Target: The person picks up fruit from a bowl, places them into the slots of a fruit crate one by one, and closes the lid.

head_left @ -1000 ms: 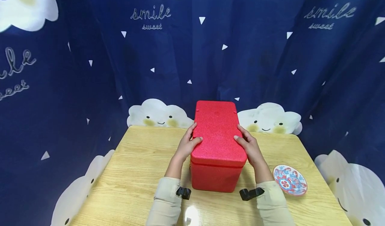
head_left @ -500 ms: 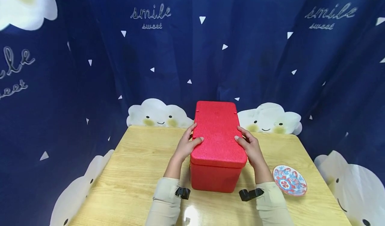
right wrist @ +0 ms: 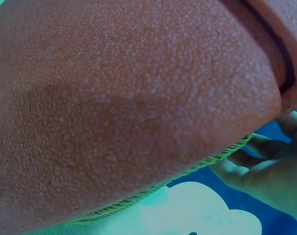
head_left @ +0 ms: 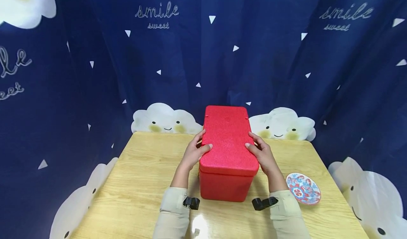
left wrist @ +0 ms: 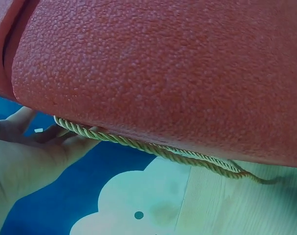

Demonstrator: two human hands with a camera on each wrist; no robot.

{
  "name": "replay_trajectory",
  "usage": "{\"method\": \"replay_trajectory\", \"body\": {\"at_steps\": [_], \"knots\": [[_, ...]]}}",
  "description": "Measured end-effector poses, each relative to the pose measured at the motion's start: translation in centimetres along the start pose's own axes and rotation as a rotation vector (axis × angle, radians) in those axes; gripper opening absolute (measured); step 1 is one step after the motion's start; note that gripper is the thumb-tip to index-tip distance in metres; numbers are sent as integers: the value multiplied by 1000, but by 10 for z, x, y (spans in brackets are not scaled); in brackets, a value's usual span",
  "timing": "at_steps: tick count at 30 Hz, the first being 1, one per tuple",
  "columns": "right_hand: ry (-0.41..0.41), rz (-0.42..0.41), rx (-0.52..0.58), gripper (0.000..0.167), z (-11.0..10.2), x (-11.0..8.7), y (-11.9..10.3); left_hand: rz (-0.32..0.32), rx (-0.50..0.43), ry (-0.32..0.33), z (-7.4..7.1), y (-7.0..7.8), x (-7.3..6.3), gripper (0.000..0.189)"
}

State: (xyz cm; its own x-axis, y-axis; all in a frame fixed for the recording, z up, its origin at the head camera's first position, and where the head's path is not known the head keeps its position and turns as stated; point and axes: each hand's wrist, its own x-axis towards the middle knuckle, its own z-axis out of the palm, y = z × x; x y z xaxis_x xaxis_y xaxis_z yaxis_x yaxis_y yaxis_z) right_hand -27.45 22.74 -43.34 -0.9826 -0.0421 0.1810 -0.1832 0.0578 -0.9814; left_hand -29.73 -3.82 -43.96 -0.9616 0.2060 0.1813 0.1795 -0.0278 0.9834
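Observation:
A red foam box with a pebbled surface stands upright on the wooden table, its lid sitting on top. My left hand holds the lid's left edge, thumb on the top face and fingers down the side. On the right edge, my right hand grips in the same way. A twisted gold rope handle runs along the box's left side in the left wrist view, beside my fingers. The right wrist view shows another rope handle near my right fingers. The box's inside is hidden.
To the right of my right forearm lies a patterned red, blue and white plate on the wooden table. A dark blue curtain with clouds hangs behind and at both sides.
The dark seam under the lid's front edge has narrowed since a second ago, the lid sitting slightly lower. Both hands keep their hold. The head view has shifted slightly.

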Motion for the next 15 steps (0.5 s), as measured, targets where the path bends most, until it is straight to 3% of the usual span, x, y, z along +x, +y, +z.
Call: {"method": "replay_trajectory", "body": {"at_steps": [5, 9, 15], "knots": [[46, -4, -29, 52, 2, 6, 0, -22, 22, 18, -2, 3, 4, 66], [60, -9, -49, 52, 3, 6, 3, -36, 2, -22, -4, 5, 5, 69], [30, -25, -46, 53, 1, 1, 7, -52, -3, -67, -3, 23, -8, 71]]}}
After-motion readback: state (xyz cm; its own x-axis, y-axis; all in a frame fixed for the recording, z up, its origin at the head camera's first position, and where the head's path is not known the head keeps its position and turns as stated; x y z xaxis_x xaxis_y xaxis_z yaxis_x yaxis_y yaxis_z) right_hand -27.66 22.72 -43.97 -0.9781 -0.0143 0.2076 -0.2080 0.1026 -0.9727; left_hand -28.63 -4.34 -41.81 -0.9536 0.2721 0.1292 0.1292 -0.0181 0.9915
